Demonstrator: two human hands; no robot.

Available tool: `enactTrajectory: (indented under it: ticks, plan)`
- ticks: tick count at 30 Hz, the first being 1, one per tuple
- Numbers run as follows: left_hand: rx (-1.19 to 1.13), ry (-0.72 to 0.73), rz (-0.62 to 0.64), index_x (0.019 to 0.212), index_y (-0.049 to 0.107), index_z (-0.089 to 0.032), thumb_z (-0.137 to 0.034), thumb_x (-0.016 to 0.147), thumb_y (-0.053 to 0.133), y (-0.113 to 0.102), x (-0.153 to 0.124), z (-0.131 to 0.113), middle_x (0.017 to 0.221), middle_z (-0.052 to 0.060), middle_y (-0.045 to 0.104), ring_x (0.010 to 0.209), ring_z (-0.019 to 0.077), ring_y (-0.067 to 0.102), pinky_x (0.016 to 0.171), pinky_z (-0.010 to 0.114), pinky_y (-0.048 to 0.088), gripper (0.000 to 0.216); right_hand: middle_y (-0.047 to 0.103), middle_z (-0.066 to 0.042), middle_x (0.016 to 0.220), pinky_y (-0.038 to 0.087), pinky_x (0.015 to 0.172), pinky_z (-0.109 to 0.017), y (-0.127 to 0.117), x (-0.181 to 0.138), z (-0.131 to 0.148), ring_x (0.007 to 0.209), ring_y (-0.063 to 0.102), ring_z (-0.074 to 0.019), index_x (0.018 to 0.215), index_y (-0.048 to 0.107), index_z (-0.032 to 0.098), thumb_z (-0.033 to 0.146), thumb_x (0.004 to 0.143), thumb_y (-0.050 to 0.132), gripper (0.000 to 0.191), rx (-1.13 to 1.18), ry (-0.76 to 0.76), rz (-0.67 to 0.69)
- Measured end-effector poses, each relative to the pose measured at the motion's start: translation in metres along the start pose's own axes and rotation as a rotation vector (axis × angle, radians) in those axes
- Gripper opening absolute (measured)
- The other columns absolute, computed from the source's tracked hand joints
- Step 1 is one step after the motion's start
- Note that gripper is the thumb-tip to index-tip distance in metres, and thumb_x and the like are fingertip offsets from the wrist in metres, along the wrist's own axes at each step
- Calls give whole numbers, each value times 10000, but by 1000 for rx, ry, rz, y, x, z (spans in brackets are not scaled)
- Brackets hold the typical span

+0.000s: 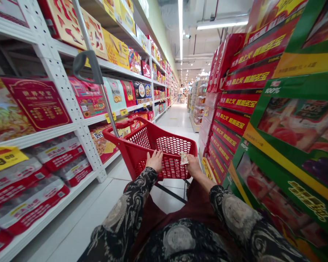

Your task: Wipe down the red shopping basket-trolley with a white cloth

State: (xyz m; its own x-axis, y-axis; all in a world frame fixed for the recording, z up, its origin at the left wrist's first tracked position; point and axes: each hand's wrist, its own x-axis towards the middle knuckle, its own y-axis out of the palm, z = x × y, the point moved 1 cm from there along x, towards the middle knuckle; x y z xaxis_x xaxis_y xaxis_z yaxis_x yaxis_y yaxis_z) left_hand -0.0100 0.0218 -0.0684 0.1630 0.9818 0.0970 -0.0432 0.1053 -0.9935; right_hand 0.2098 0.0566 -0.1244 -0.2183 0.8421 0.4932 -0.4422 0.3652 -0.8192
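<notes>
A red plastic shopping cart (168,157) with perforated basket walls stands turned sideways in front of my legs. A tall metal pole with a grey handle (90,67) rises from its left end. My left hand (154,161) lies over the near rim, fingers hooked across it. Farther right on the same rim, my right hand (192,165) is closed around a small whitish patterned piece, cloth or paper (184,158), pressed against the basket. Its fingertips are partly hidden. The part of the basket floor I can see shows no goods.
White shelving (71,94) with boxed goods lines the left side. Stacked red drink cartons (232,105) and green juice boxes (297,120) stand close on the right. A tiled aisle (171,118) runs ahead, with a person (179,92) far down it.
</notes>
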Motion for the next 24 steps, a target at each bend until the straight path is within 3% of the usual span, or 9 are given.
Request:
enactTrajectory:
  ticks: [4, 7, 17, 24]
  plan:
    - [37, -78, -21, 1399, 239, -201, -218, 727, 464, -5, 0, 21, 1503, 75, 194, 1381, 274, 127, 1069, 598, 109, 709, 586, -131, 1099, 354, 886, -350, -16, -3, -25, 1023, 506, -234, 1184, 531, 118, 33, 696, 462, 500, -37, 65, -1]
    - [64, -122, -39, 1393, 263, -190, -222, 748, 453, -10, 1, 23, 1493, 80, 224, 1383, 267, 128, 1080, 581, 110, 673, 590, -136, 1083, 336, 902, -367, -23, 0, -28, 1018, 506, -236, 1175, 534, 116, 28, 709, 440, 483, -66, 87, 5]
    - [75, -97, -29, 1388, 272, -174, -227, 739, 455, -14, -2, 5, 1487, 97, 239, 1377, 269, 148, 1074, 591, 116, 677, 496, -108, 1280, 318, 950, -355, 0, 26, 61, 1154, 428, -218, 1297, 432, 164, 80, 760, 425, 543, -50, -122, 73]
    - [52, -78, -53, 1391, 263, -134, -215, 727, 436, -11, -6, 1, 1491, 104, 221, 1378, 277, 133, 1072, 595, 113, 692, 472, -146, 1304, 248, 1008, -406, -10, 17, 28, 1228, 368, -236, 1322, 400, 107, 32, 758, 385, 569, -135, -68, 84]
